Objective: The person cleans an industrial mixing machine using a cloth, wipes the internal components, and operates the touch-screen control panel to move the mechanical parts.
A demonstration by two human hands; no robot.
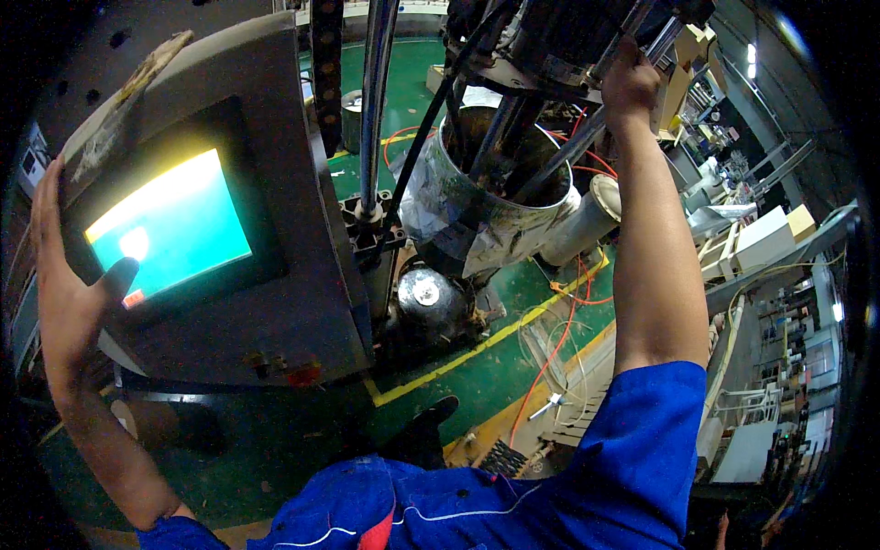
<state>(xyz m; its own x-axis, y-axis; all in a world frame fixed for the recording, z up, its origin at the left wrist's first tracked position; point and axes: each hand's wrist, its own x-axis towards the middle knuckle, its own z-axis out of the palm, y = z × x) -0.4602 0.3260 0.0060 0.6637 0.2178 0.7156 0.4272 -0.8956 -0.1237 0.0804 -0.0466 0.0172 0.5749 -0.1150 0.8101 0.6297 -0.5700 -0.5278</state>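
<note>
My left hand [73, 298] is spread at the side of a grey control box, its fingers lying along the box's left edge. The thumb reaches over the lit touchscreen [188, 229], which glows green and yellow; whether it presses the glass I cannot tell. My right arm is stretched up and forward. There my right hand [631, 87] is closed around a metal rod [655, 41] beside the dark upper part of a machine. Below it stands a round metal drum [458, 215] with a dirty, silvery outside, and rods slant down into its mouth.
An upright shiny metal column [376, 101] rises between control box and drum. A rounded metal part [424, 289] sits low by the column. Orange hose [550, 362] trails over the green floor [440, 371], marked with yellow lines. Crowded shelving [779, 367] lines the right side.
</note>
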